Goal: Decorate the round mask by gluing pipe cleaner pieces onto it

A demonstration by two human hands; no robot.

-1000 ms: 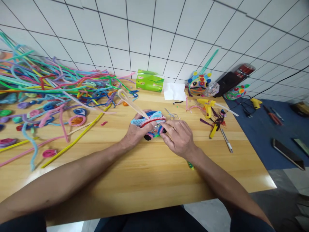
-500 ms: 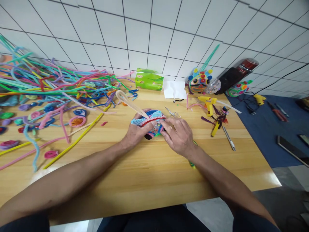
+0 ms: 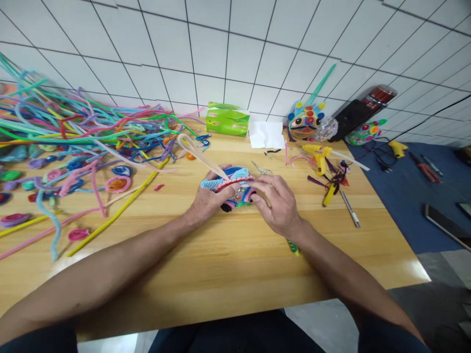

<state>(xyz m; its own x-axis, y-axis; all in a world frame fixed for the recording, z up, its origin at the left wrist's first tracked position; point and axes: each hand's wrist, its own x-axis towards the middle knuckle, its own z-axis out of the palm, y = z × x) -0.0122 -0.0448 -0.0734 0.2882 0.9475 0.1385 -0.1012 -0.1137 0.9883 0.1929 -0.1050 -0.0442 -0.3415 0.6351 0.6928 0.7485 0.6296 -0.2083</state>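
A pipe-cleaner craft piece [image 3: 240,174] in blue, pink and red, with black bits below, is held a little above the table in front of me. My left hand [image 3: 210,200] is closed round its left side, the thumb pressed along its red band. My right hand [image 3: 276,202] is at its right edge, fingers bent, with the fingertips on the band and the thumb near a black bit. A pale beige pipe cleaner [image 3: 200,156] rises in a loop from its upper left. Small scissors [image 3: 260,168] lie just behind it.
Loose pipe cleaners [image 3: 84,122] heap at the left, with coiled pieces before them. A green tissue pack [image 3: 227,120] and white paper [image 3: 266,135] lie by the wall. To the right are a yellow glue gun [image 3: 318,157], a utility knife [image 3: 350,210] and a finished animal head [image 3: 306,122].
My right hand has shifted slightly right along the craft piece's edge, its fingers straighter. My left hand keeps its hold.
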